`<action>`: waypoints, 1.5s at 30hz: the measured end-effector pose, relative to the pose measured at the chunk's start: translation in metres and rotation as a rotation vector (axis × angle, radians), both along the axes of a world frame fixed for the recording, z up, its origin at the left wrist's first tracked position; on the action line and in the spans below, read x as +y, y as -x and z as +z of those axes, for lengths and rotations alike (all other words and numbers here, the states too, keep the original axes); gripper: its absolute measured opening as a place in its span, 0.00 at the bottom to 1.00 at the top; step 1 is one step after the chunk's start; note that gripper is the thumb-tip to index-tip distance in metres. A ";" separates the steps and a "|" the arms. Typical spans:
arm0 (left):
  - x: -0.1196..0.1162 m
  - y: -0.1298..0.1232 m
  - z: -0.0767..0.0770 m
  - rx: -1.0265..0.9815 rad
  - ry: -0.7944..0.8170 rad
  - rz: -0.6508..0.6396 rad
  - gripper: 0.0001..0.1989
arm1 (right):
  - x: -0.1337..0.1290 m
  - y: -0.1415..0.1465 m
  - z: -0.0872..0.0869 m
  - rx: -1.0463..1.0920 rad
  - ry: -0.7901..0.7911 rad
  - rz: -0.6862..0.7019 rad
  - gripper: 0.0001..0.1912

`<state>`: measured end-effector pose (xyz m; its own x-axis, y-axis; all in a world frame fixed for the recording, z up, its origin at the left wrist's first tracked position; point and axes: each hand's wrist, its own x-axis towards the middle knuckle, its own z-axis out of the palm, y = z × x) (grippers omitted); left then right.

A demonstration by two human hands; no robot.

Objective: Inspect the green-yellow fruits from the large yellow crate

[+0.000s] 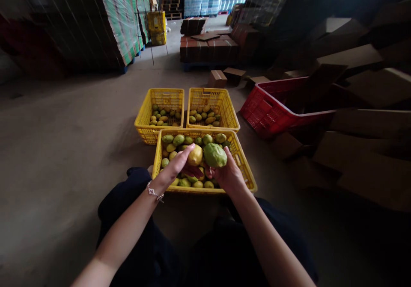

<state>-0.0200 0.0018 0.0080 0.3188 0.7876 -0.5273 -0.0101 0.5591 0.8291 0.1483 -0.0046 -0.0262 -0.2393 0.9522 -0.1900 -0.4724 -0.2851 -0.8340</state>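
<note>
My left hand (180,164) holds a yellow, lemon-like fruit (195,155) between its thumb and fingers. In my right hand (230,175) is a larger, lumpy green fruit (215,155), with the thumb on its right side and the fingers partly hidden beneath it. Both fruits are side by side above the front yellow crate (205,190). More green and yellow fruit (185,182) lies inside that crate, partly covered by my hands.
Behind it stand a left yellow crate (143,120) and a right yellow crate (229,111), each with several fruits. A red crate (265,107) and flattened cardboard (372,154) lie to the right. Wrapped stacks (123,26) and a cardboard pile (208,49) stand farther back.
</note>
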 end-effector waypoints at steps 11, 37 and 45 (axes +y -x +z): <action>0.003 0.000 -0.006 -0.010 -0.036 0.028 0.29 | -0.002 0.003 0.008 -0.019 -0.016 -0.023 0.25; 0.001 0.001 -0.014 0.116 -0.900 0.278 0.28 | -0.010 0.005 0.008 -0.277 -0.453 -0.470 0.32; 0.007 0.006 -0.007 -0.098 -0.627 0.245 0.27 | -0.010 -0.001 0.015 -0.181 -0.272 -0.456 0.15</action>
